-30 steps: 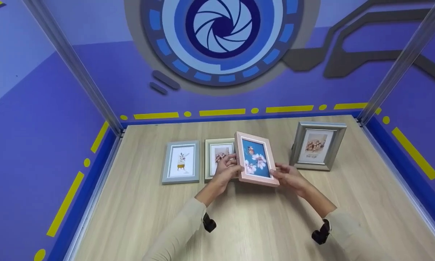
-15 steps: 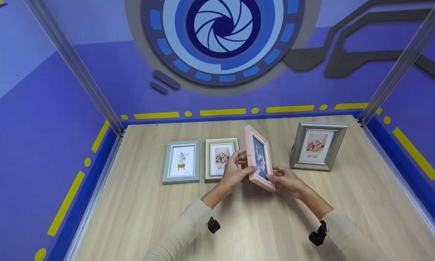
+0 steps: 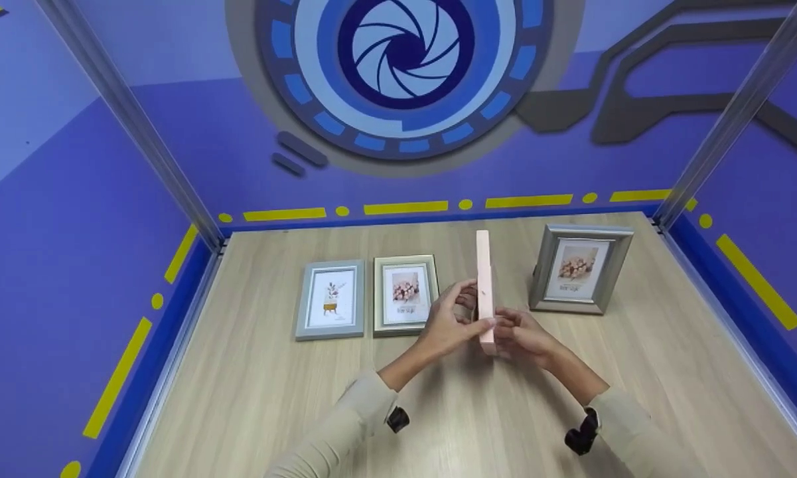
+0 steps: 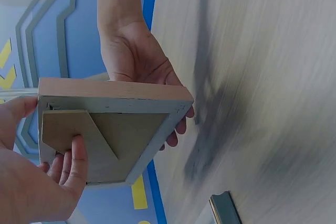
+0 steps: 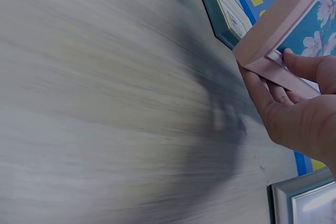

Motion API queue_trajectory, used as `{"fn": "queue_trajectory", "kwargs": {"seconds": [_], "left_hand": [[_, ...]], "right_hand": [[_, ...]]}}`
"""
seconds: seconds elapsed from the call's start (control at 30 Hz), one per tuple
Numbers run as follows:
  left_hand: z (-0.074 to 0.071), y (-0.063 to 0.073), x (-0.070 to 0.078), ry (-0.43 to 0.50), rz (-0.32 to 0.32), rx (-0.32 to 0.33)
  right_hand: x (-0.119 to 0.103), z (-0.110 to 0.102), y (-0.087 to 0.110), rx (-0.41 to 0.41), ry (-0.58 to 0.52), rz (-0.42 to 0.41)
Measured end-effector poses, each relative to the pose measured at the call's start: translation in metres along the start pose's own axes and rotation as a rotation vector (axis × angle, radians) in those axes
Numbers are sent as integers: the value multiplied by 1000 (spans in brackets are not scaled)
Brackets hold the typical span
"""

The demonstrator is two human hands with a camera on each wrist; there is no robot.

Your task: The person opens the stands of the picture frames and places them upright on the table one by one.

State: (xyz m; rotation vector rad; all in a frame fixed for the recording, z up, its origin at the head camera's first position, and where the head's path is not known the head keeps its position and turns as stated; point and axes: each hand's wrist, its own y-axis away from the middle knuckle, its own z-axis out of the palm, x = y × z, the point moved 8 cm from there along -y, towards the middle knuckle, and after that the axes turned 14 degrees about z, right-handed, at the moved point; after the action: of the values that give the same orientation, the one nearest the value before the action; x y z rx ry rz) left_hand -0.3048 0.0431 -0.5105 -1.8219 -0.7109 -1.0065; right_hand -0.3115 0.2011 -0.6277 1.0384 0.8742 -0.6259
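Pink frame (image 3: 484,292) roughly upright, held off table (image 3: 239,411) between gold frame (image 3: 405,292) and silver frame (image 3: 575,271); left hand (image 3: 452,324) curled round it, fingers at back flap (image 4: 56,124); right hand (image 3: 527,337) pinches lower corner; judged part done: silver frame stands, pink frame not yet placed, gold frame and grey frame (image 3: 330,300) lie flat, seemingly left

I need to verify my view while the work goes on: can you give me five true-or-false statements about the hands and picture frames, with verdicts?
1. The left hand and right hand both hold the pink frame. True.
2. The pink frame lies flat on its back. False: it is held edge-on to the head camera.
3. The silver frame is standing. True.
4. The gold frame is face down. False: the gold frame lies face up.
5. The left hand's fingers are at the pink frame's stand flap. True.
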Motion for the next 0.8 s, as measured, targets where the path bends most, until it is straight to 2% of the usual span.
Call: {"fn": "queue_trajectory", "kwargs": {"seconds": [0.1, 0.2, 0.33, 0.43, 0.6, 0.8], "left_hand": [[2, 1, 1, 28, 11, -16], [3, 2, 0, 97, 6, -8], [4, 4, -6, 192, -39, 15], [3, 5, -9, 225, -75, 29], [0, 5, -11, 228, -90, 48], [-7, 6, -14, 198, -84, 75]], "right_hand": [[0, 1, -1, -20, 8, -6], [1, 0, -1, -26, 16, 0], [0, 0, -1, -21, 35, 21], [0, -2, -1, 13, 56, 37], [1, -3, -3, 47, 68, 56], [4, 3, -5, -20, 29, 41]]}}
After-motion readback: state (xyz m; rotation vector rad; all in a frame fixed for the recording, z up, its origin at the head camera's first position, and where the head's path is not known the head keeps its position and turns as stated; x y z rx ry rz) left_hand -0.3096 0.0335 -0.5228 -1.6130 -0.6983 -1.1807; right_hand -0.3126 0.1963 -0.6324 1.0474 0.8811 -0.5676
